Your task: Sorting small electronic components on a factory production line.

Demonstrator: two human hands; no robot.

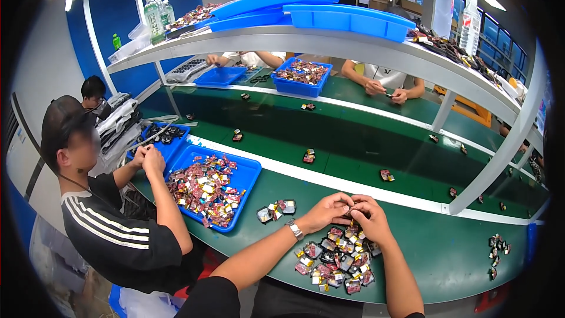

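My left hand (331,211) and my right hand (369,219) meet above the green worktable (424,253), fingers closed and thumbs drawn together. Between the fingertips they pinch a small dark piece (351,205), mostly hidden, so its kind does not show. A watch with a metal band (295,229) circles my left wrist. Right below both hands lies a loose pile of small electronic modules (335,259), with black casings, red circuit boards and silver and yellow parts. A few similar modules (275,209) lie apart, left of my left hand.
At left, a co-worker (112,218) handles something beside a blue tray (250,191) heaped with circuit boards. A conveyor belt (347,153) carries scattered modules past a white rail (294,178). Overhead, a shelf (247,40) bears blue trays and bottles. More modules (497,253) lie far right. Other people's hands (388,91) work across.
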